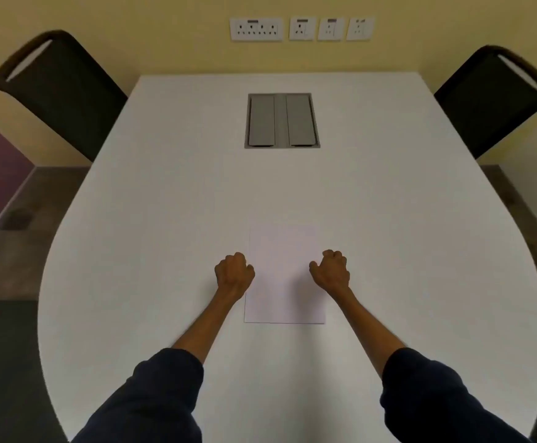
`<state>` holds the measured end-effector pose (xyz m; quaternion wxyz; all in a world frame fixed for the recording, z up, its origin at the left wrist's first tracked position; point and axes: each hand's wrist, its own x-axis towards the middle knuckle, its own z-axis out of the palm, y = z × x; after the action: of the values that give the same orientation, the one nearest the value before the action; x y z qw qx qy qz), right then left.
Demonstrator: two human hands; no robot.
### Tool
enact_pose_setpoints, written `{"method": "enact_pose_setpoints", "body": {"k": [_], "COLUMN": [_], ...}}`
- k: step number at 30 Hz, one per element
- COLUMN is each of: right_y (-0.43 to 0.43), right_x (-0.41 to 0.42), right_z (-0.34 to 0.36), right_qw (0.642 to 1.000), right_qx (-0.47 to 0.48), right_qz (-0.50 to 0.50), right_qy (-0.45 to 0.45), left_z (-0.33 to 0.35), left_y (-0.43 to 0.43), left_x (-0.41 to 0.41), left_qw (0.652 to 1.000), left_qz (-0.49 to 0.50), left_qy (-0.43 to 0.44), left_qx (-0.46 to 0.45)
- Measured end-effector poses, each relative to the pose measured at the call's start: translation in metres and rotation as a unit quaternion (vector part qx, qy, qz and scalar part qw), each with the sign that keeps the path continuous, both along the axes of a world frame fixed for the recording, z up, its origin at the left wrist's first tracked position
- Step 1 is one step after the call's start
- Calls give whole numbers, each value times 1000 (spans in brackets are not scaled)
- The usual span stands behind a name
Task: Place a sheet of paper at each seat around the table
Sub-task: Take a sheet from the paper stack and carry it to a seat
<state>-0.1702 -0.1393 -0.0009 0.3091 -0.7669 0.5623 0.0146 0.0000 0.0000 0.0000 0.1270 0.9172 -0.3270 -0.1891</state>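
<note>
Paper (283, 276) flat on bench (164, 219) between curled left hand (234, 272) and right hand (330, 270), grip unclear; square with near edge.

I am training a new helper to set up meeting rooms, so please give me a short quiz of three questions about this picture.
1. True or false: the sheet of paper lies flat on the table, between the left hand and the right hand.
2. What is set into the table beyond the paper? A) a grey hatch B) a laptop C) a cup
3. Does any paper lie before the left chair or the right chair?
Key: 1 true; 2 A; 3 no.
</note>
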Motion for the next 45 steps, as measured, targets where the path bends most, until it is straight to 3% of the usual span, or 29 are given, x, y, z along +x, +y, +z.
{"method": "enact_pose_setpoints", "body": {"k": [5,11,24,36,45], "right_y": [5,19,25,35,25], "right_x": [-4,-8,-5,-2,-4], "right_z": [-26,-55,-68,-63,-59], "right_qw": [999,997,996,996,984], "right_qx": [23,29,18,-10,-6], "right_qz": [-24,-49,-59,-85,-174], "right_qy": [35,56,64,29,-29], "left_z": [-29,-55,-65,-66,-62], "left_y": [8,8,-3,-3,-7], "left_x": [-11,-23,-34,-45,-34], "left_qw": [996,991,982,979,933], "left_qz": [14,59,139,182,301], "left_qy": [47,90,124,93,175], "left_qx": [72,73,19,-22,-86]}}
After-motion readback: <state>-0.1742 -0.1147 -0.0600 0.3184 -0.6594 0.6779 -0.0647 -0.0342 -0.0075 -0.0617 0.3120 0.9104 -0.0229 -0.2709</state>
